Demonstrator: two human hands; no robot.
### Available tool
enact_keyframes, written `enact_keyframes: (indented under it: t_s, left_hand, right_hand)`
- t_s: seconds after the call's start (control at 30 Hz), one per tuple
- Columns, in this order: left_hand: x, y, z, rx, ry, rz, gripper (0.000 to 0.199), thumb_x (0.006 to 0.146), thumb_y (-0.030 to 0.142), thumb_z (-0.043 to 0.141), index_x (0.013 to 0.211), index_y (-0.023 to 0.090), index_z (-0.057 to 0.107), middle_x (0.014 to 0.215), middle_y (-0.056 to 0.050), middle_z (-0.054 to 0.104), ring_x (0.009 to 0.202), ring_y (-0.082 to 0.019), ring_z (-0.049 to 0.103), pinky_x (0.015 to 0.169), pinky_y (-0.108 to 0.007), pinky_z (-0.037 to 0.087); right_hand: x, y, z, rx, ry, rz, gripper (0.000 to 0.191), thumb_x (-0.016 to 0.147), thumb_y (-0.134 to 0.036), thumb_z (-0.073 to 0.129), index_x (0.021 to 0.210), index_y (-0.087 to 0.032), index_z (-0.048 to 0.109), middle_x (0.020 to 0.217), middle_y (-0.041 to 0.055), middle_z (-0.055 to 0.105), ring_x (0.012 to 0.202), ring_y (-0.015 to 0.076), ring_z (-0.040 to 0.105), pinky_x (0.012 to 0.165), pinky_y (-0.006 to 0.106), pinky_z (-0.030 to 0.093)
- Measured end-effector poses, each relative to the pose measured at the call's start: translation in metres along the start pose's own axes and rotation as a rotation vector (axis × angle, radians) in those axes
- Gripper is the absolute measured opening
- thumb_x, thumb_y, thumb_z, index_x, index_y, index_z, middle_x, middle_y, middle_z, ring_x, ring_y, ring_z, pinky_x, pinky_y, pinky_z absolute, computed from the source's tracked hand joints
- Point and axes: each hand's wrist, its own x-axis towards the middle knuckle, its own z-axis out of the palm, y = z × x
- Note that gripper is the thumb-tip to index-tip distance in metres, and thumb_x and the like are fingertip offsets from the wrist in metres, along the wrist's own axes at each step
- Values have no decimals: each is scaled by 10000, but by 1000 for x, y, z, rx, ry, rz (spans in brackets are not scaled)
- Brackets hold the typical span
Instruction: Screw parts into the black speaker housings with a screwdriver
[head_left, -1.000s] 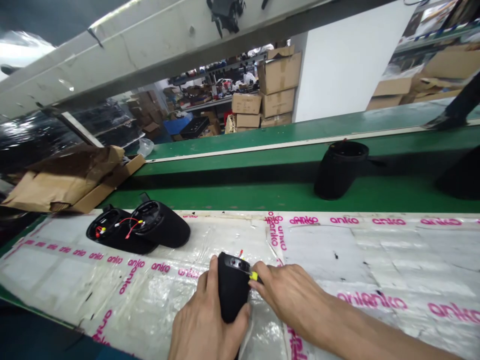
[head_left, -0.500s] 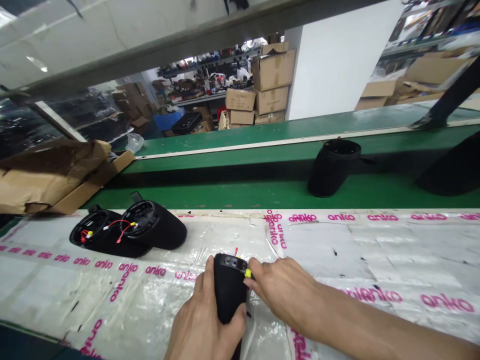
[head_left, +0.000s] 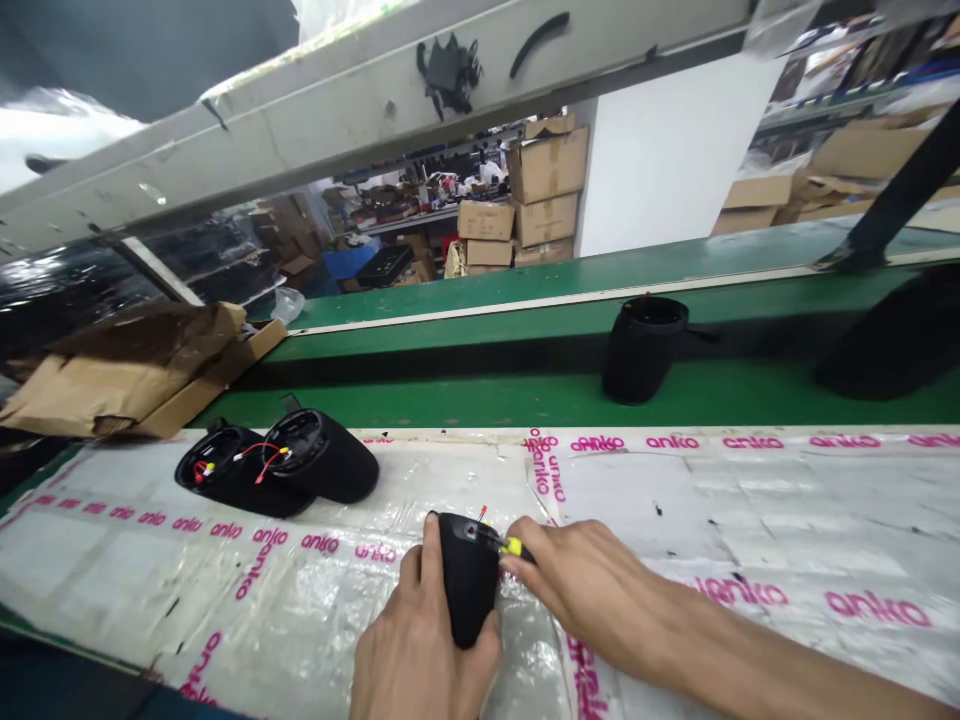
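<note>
A black cylindrical housing [head_left: 471, 590] stands slanted near the bottom middle, a small red connector showing behind its top rim. My left hand [head_left: 424, 630] is wrapped round its left side and front, thumb on the right. Between the thumb and fingers of my right hand [head_left: 577, 580] is a small tool with a yellow-and-black handle [head_left: 514, 547]; its thin metal end reaches the strip at the housing's upper edge. Two more black housings, a front one [head_left: 337, 460] and one behind it [head_left: 240, 490], lie at the left with red wires and yellow-white plugs in their open ends.
Another black housing [head_left: 643, 350] stands on the green surface [head_left: 465, 392], and a larger dark one [head_left: 892, 340] is at the far right. A torn cardboard box [head_left: 142, 370] lies at the left. A pale beam [head_left: 337, 120] crosses above. Printed plastic sheeting [head_left: 675, 510] covers the near worktop.
The view has tilted up and shifted slightly. My right hand has drawn a little away from the housing, showing more of the tool and its metal end. My left hand keeps its hold.
</note>
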Motion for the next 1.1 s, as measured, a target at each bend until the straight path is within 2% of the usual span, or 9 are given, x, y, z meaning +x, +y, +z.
enact_keyframes:
  t_s: [0.13,0.27,0.63,0.87,1.1]
  left_hand:
    - [-4,10,3,71,47,-13,801,855,318,519,1550,145,161,1372,-175,524,971,-291,671,744,-363,519]
    - [-6,15,5,91,75,-18,806,842,311,536,1547,148,181,1326,-163,544,966,-282,664,720,-344,513]
    - [-4,12,6,93,78,-15,807,843,310,537,1545,138,179,1305,-157,560,962,-279,660,722,-341,512]
    - [-4,11,9,82,98,-16,814,828,319,560,1541,153,204,1309,-154,562,935,-272,663,700,-336,511]
    - [-5,11,11,111,108,6,825,822,298,567,1542,124,204,1354,-185,539,985,-291,660,708,-341,539]
  right_hand:
    - [4,0,16,-117,-20,-16,122,1038,-308,485,966,-214,459,711,-3,653,566,232,640,479,318,214]
    - [4,1,21,-164,-18,-46,127,1043,-302,473,956,-214,444,689,-8,645,536,225,635,467,327,173]
    - [7,0,14,-188,-75,-17,131,1039,-315,495,970,-212,453,668,-10,649,540,236,651,458,327,159]
    - [7,2,21,-224,-14,-68,158,1025,-322,509,958,-209,420,643,-16,630,494,227,628,458,331,122]
    - [6,-9,15,-338,-73,9,182,983,-284,578,924,-203,427,608,-8,622,451,226,616,426,339,103]
